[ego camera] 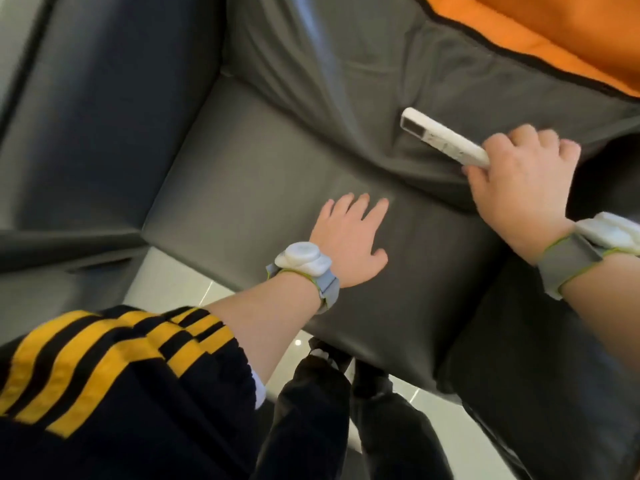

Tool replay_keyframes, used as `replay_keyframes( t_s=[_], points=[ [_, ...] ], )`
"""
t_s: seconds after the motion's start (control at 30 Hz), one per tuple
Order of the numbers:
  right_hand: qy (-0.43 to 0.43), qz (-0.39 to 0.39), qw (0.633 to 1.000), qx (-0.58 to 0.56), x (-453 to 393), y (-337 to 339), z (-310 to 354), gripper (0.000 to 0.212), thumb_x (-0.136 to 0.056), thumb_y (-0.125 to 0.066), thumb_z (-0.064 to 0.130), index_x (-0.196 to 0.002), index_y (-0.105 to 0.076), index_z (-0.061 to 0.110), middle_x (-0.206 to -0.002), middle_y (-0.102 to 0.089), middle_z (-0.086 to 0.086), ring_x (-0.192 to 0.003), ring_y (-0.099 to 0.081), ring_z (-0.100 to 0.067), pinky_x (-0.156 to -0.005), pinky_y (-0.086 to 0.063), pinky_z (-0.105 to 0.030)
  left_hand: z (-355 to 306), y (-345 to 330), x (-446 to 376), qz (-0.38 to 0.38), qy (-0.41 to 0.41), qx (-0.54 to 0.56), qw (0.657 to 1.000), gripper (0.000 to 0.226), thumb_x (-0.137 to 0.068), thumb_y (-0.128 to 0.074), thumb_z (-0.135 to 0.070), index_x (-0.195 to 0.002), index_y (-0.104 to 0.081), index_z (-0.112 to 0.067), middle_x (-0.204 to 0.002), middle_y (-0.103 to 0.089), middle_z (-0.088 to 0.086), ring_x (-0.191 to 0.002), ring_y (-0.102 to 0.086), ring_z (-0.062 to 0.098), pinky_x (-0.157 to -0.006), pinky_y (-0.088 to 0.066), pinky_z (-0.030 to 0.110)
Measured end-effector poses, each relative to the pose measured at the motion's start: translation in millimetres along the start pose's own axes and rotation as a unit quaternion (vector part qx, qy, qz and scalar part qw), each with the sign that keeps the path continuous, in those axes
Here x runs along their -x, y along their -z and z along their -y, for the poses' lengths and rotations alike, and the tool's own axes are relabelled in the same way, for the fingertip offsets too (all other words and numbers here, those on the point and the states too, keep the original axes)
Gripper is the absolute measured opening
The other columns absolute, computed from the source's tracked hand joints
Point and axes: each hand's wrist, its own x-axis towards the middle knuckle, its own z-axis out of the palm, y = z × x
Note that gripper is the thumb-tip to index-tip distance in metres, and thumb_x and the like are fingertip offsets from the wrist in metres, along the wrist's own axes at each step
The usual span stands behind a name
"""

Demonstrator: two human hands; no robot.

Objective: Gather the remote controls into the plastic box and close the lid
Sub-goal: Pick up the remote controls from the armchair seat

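A white remote control (440,136) with a small screen at its far end lies against the grey back cushion of a sofa. My right hand (519,188) grips its near end, fingers curled over it. My left hand (349,237) rests flat on the grey seat cushion (242,188), fingers spread, holding nothing. No plastic box is in view.
The grey back cushion (346,64) rises behind the seat, with an orange cushion (554,36) at the top right. A dark sofa arm (104,116) runs along the left. Glossy white floor (166,282) and my dark-trousered legs show below the seat's edge.
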Motion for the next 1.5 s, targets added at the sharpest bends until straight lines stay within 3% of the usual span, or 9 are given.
replay_keyframes(
  t_s=[0.13, 0.3, 0.4, 0.73, 0.9, 1.13, 1.27, 1.37, 1.5],
  points=[
    [-0.048, 0.074, 0.992, -0.088, 42, -14, 42, 0.043, -0.094, -0.063, 0.045, -0.104, -0.061, 0.003, -0.106, -0.063, -0.026, -0.1, -0.059, -0.05, -0.084, -0.044, -0.054, 18, -15, 46, 0.0, 0.056, 0.041, 0.998, 0.076, -0.096, -0.053, -0.038, -0.165, -0.027, -0.023, -0.166, -0.04, 0.008, -0.155, -0.029, 0.034, -0.127, -0.022, 0.048],
    [-0.074, 0.24, 0.944, -0.214, 105, -11, 102, 0.049, -0.096, -0.056, 0.058, -0.102, -0.063, 0.01, -0.107, -0.069, -0.017, -0.105, -0.063, -0.045, -0.091, -0.05, -0.051, 37, -17, 116, 0.014, 0.222, 0.148, 0.964, 0.067, -0.101, -0.048, -0.03, -0.165, -0.028, -0.025, -0.146, -0.061, 0.006, -0.141, -0.046, 0.035, -0.113, -0.039, 0.044],
    [-0.061, 0.321, 0.899, -0.29, 144, 17, 143, 0.049, -0.093, -0.057, 0.061, -0.095, -0.065, 0.012, -0.1, -0.072, -0.013, -0.101, -0.066, -0.041, -0.091, -0.054, -0.049, 41, -10, 179, -0.005, 0.314, 0.216, 0.925, 0.067, -0.1, -0.048, -0.029, -0.165, -0.029, -0.025, -0.122, -0.07, 0.009, -0.123, -0.058, 0.037, -0.1, -0.049, 0.045],
    [0.093, 0.38, 0.847, -0.361, 229, 120, 280, 0.037, -0.093, -0.057, 0.059, -0.077, -0.058, 0.026, -0.076, -0.064, 0.007, -0.066, -0.06, -0.009, -0.053, -0.038, -0.027, 73, -2, 341, -0.179, 0.462, 0.408, 0.767, 0.066, -0.1, -0.054, -0.029, -0.163, -0.034, -0.029, -0.145, -0.065, 0.003, -0.13, -0.06, 0.027, -0.107, -0.051, 0.04],
    [0.136, 0.403, 0.827, -0.367, 245, 141, 373, 0.036, -0.096, -0.059, 0.044, -0.085, -0.066, 0.011, -0.083, -0.069, -0.006, -0.068, -0.06, -0.017, -0.057, -0.045, -0.031, 142, 0, 397, -0.236, 0.495, 0.429, 0.718, 0.062, -0.101, -0.054, -0.028, -0.16, -0.037, -0.025, -0.145, -0.064, 0.003, -0.128, -0.062, 0.026, -0.105, -0.053, 0.044],
    [0.17, 0.398, 0.829, -0.355, 247, 141, 524, 0.04, -0.097, -0.063, 0.048, -0.071, -0.058, 0.018, -0.067, -0.059, 0.004, -0.058, -0.052, -0.011, -0.051, -0.039, -0.026, 292, -15, 463, -0.239, 0.528, 0.467, 0.667, 0.055, -0.103, -0.054, -0.023, -0.156, -0.044, -0.023, -0.143, -0.066, 0.003, -0.128, -0.062, 0.029, -0.109, -0.049, 0.044],
    [0.141, 0.422, 0.824, -0.351, 253, 133, 613, 0.03, -0.103, -0.055, 0.043, -0.092, -0.064, 0.017, -0.087, -0.067, -0.001, -0.074, -0.061, -0.014, -0.058, -0.047, -0.028, 397, -37, 491, -0.203, 0.556, 0.492, 0.638, 0.055, -0.103, -0.052, -0.023, -0.157, -0.043, -0.022, -0.141, -0.067, 0.004, -0.129, -0.061, 0.031, -0.109, -0.047, 0.043],
    [0.125, 0.453, 0.809, -0.352, 253, 132, 647, 0.02, -0.104, -0.053, 0.039, -0.093, -0.061, 0.024, -0.101, -0.069, -0.005, -0.092, -0.066, -0.024, -0.075, -0.056, -0.038, 467, -41, 494, -0.224, 0.578, 0.461, 0.635, 0.054, -0.1, -0.052, -0.023, -0.154, -0.046, -0.021, -0.14, -0.065, 0.007, -0.128, -0.06, 0.033, -0.101, -0.045, 0.037],
    [0.099, 0.48, 0.793, -0.363, 244, 121, 714, 0.016, -0.102, -0.058, 0.036, -0.089, -0.064, 0.028, -0.1, -0.071, 0.002, -0.096, -0.068, -0.018, -0.075, -0.055, -0.029, 584, -54, 492, -0.239, 0.595, 0.411, 0.648, 0.05, -0.102, -0.048, -0.024, -0.152, -0.046, -0.02, -0.144, -0.051, 0.014, -0.111, -0.064, 0.039, -0.084, -0.041, 0.035]
  ],
)
